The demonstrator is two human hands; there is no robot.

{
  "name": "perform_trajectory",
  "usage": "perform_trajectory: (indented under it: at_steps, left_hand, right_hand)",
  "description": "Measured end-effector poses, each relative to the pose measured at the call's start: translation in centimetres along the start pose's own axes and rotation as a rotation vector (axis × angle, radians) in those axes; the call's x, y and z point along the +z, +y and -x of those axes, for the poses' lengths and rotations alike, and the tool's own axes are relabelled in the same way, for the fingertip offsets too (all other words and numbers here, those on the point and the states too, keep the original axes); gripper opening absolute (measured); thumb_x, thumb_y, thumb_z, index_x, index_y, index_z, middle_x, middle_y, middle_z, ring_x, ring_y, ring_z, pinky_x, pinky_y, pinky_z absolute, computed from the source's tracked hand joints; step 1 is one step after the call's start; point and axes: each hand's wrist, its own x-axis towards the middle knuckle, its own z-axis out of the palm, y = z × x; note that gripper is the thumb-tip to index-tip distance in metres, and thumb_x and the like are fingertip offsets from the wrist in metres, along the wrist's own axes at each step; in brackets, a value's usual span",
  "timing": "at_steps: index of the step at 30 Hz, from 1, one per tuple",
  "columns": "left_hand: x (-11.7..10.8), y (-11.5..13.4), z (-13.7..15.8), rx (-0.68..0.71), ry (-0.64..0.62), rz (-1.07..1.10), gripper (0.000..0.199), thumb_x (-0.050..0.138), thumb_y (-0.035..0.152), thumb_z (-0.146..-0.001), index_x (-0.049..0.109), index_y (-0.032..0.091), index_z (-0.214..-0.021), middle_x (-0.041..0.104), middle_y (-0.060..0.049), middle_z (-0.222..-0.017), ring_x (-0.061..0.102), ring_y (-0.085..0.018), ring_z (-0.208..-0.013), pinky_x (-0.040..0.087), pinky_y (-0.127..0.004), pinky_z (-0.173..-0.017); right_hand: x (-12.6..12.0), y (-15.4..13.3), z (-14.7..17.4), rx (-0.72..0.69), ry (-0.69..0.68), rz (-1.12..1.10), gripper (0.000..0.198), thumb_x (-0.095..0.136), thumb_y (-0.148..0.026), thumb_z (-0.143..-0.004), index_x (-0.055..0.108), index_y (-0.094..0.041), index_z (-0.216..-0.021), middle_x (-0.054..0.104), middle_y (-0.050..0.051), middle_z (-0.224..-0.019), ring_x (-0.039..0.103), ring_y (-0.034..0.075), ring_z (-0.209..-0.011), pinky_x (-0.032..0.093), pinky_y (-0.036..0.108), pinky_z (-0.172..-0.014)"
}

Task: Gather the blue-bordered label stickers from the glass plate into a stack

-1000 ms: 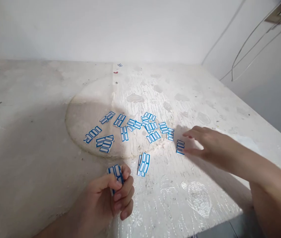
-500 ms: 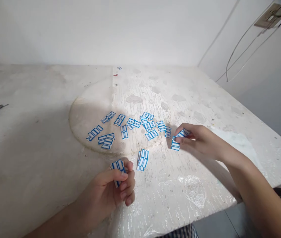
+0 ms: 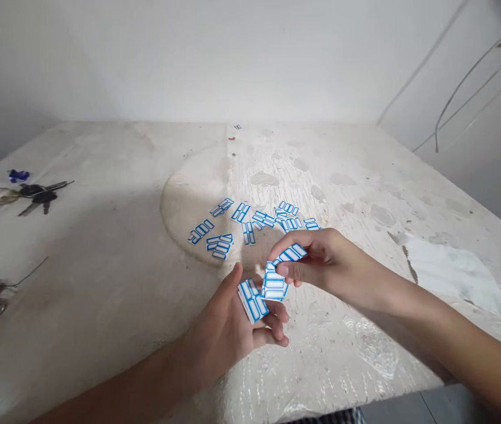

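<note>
Stack of white, blue-framed, rectangular paper-like labels [image 3: 254, 301] lies unpinned across the left hand [image 3: 231, 330], its palm opened, beside a fanned bunch of matching labels [image 3: 274, 285] pinched in the right hand [image 3: 323, 259], and could slip off should the palm tilt.

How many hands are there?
2. The left hand is low in the middle, with cards on it; the right hand is to its right, pinching more cards.

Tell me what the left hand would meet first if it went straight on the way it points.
Most likely the cards in the right hand, which overlap the fingers of the left hand in the picture; depth is unclear, so they may already touch.
</note>
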Motion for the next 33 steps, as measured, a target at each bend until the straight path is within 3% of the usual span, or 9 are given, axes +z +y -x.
perform_trajectory:
  at_steps: [3,8,15,18,20,22,24,28,33]
  left_hand:
    - [0.1,-0.1,-0.2,-0.038,-0.037,-0.011,0.064,0.023,0.065,-0.085,0.058,0.013,-0.1,0.064,-0.011,-0.075,0.06,-0.021,-0.064,0.043,-0.038,-0.072]
    - [-0.2,-0.5,-0.4,-0.044,-0.019,-0.071,0.07,0.03,0.072,-0.079,0.06,0.012,-0.097,0.061,-0.007,-0.066,0.057,-0.019,-0.056,0.044,-0.036,-0.064]
    - [-1.7,-1.6,-0.9,-0.009,-0.136,-0.079,0.056,0.038,0.067,-0.08,0.057,0.018,-0.098,0.056,-0.001,-0.063,0.053,-0.013,-0.052,0.046,-0.033,-0.059]
    - [-1.4,-1.3,-0.5,0.006,-0.131,-0.116,0.042,0.05,0.057,-0.081,0.058,0.016,-0.091,0.051,0.001,-0.063,0.049,-0.01,-0.053,0.046,-0.031,-0.061]
    - [-0.8,-0.9,-0.1,-0.018,-0.115,-0.185,0.025,0.063,0.039,-0.078,0.058,0.014,-0.08,0.047,0.003,-0.06,0.046,-0.008,-0.054,0.045,-0.029,-0.063]
    - [-0.3,-0.4,0.2,-0.056,-0.094,-0.274,0.015,0.068,0.018,-0.07,0.054,0.013,-0.067,0.045,0.003,-0.058,0.045,-0.008,-0.056,0.045,-0.027,-0.064]
    - [0.1,-0.1,0.3,-0.08,-0.083,-0.328,0.018,0.064,0.006,-0.064,0.049,0.014,-0.059,0.043,0.004,-0.055,0.044,-0.008,-0.056,0.045,-0.027,-0.063]
    - [0.2,-0.3,0.2,-0.09,-0.088,-0.307,0.016,0.056,0.005,-0.067,0.046,0.016,-0.06,0.042,0.005,-0.048,0.039,-0.008,-0.052,0.045,-0.027,-0.061]
    - [-0.2,-0.3,0.2,-0.102,-0.101,-0.294,0.025,0.064,0.005,-0.062,0.043,0.018,-0.067,0.039,0.008,-0.05,0.043,-0.007,-0.05,0.044,-0.026,-0.059]
  right_hand:
    - [1.0,-0.1,-0.3,0.055,-0.069,0.085,0.01,0.054,-0.013,-0.084,0.062,-0.017,-0.089,0.062,-0.001,-0.071,0.058,0.009,-0.058,0.045,0.02,-0.053]
    - [2.1,0.2,-0.1,0.096,-0.195,0.081,0.018,0.045,-0.012,-0.088,0.059,-0.02,-0.096,0.063,-0.001,-0.07,0.063,0.011,-0.056,0.049,0.023,-0.052]
    - [2.4,0.4,-0.2,0.022,-0.17,0.159,0.019,0.048,-0.01,-0.085,0.062,-0.022,-0.091,0.067,0.0,-0.078,0.066,0.016,-0.071,0.052,0.027,-0.057]
    - [2.8,0.6,0.0,0.057,-0.21,0.128,0.023,0.042,-0.005,-0.086,0.059,-0.021,-0.091,0.066,-0.002,-0.07,0.065,0.013,-0.062,0.05,0.025,-0.055]
    - [3.0,0.8,0.2,0.036,-0.213,0.171,0.026,0.039,-0.004,-0.086,0.058,-0.021,-0.092,0.064,-0.003,-0.068,0.064,0.012,-0.061,0.049,0.025,-0.057]
    - [3.3,0.9,0.5,-0.036,-0.164,0.285,0.024,0.042,-0.005,-0.086,0.059,-0.021,-0.089,0.063,-0.001,-0.076,0.063,0.013,-0.07,0.048,0.025,-0.061]
    - [3.5,1.1,0.7,-0.096,-0.13,0.364,0.022,0.044,-0.007,-0.086,0.06,-0.021,-0.088,0.059,0.001,-0.087,0.061,0.013,-0.078,0.047,0.024,-0.062]
    - [3.6,1.1,0.9,-0.036,-0.118,0.252,0.021,0.044,-0.01,-0.089,0.049,-0.023,-0.104,0.058,0.001,-0.09,0.061,0.01,-0.069,0.048,0.023,-0.06]
    - [2.8,0.6,0.8,0.001,-0.119,0.134,0.009,0.046,-0.013,-0.09,0.05,-0.022,-0.093,0.06,-0.002,-0.076,0.061,0.011,-0.068,0.047,0.023,-0.059]
